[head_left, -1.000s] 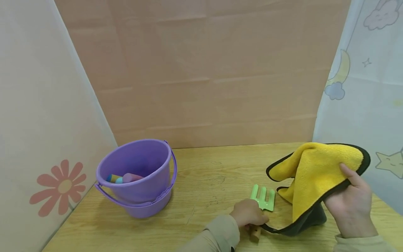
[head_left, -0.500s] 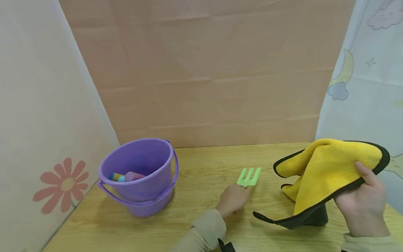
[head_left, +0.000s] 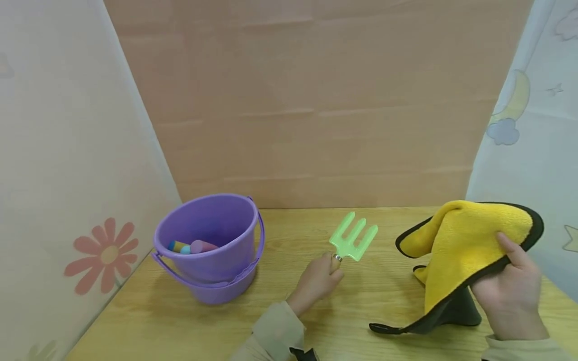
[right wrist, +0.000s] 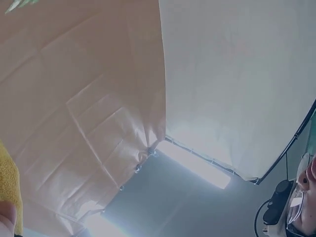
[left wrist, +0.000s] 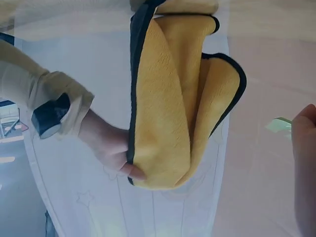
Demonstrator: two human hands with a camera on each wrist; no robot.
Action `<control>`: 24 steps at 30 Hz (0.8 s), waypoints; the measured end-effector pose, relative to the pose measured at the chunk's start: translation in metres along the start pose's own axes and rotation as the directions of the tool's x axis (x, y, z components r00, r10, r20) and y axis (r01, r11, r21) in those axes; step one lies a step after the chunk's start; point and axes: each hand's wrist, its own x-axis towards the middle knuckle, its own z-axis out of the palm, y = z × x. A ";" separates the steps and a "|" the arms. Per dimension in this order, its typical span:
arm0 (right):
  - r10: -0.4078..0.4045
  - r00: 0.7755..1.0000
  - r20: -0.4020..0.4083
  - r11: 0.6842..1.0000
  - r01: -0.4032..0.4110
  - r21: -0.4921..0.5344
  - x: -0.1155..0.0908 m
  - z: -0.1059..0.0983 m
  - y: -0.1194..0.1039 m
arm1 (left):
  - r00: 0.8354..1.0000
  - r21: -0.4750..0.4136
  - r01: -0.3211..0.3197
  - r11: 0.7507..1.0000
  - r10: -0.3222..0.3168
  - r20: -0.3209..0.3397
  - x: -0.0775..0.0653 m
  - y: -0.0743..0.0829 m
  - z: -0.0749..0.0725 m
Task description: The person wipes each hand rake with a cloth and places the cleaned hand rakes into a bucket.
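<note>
In the head view my left hand [head_left: 316, 281] grips the wooden handle of a small green hand fork [head_left: 353, 236], its three prongs tilted up and to the right. Most of the handle is hidden in the fist. At the right, my right hand [head_left: 510, 286] holds a yellow cloth [head_left: 474, 240] with dark edging and a grey underside, thumb on top. A dark corner of the cloth trails down to the left by the tabletop. The left wrist view shows the same cloth [left wrist: 163, 108] pinched at its edge by the right hand [left wrist: 111, 148].
A purple bucket [head_left: 212, 276] stands on the wooden table [head_left: 289, 220] to the left, its handle hanging down. Inside lie a pink cylinder [head_left: 202, 246] and other small coloured pieces. Fabric screens [head_left: 316, 100] enclose the back and both sides.
My left hand has lifted the hand fork away from the cloth's trailing corner, moving it left and toward the back, prongs turning up-right. The right hand keeps holding the cloth.
</note>
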 end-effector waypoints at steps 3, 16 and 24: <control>0.035 0.999 0.020 0.999 -0.035 -0.008 0.000 -0.001 0.007 | 0.998 0.036 -0.067 0.997 0.068 -0.018 -0.006 0.004 -0.005; -0.038 0.989 0.146 0.743 0.126 -0.658 0.002 0.006 0.061 | 0.991 0.093 -0.121 0.988 0.126 -0.046 -0.021 0.016 -0.015; 0.091 0.948 0.306 0.236 0.278 -0.931 0.002 0.004 0.095 | 0.991 0.042 -0.132 0.990 0.132 -0.010 -0.027 0.023 -0.018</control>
